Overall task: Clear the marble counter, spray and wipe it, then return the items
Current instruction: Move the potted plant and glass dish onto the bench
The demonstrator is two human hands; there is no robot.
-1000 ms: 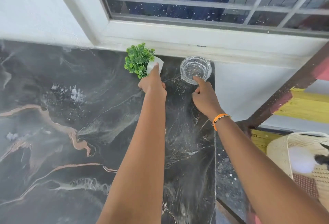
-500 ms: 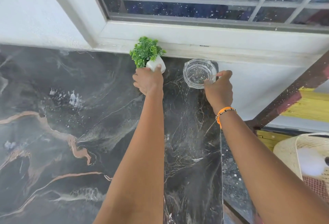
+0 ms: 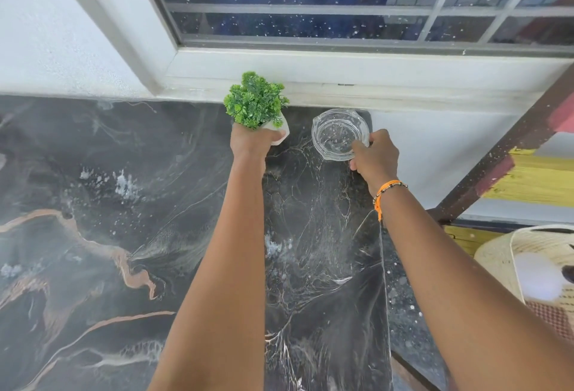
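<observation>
A home, by its furnishings: a dark marble counter (image 3: 108,204) runs under a barred window (image 3: 310,2), a small potted plant (image 3: 254,104) just below its sill, a woven basket (image 3: 503,254) well right.

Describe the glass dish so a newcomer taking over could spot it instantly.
Find the window sill; below it the marble counter ends at its right corner. There the right hand grips a clear round glass ashtray. Unlike the neighbouring green potted plant, it is transparent and empty.
</observation>
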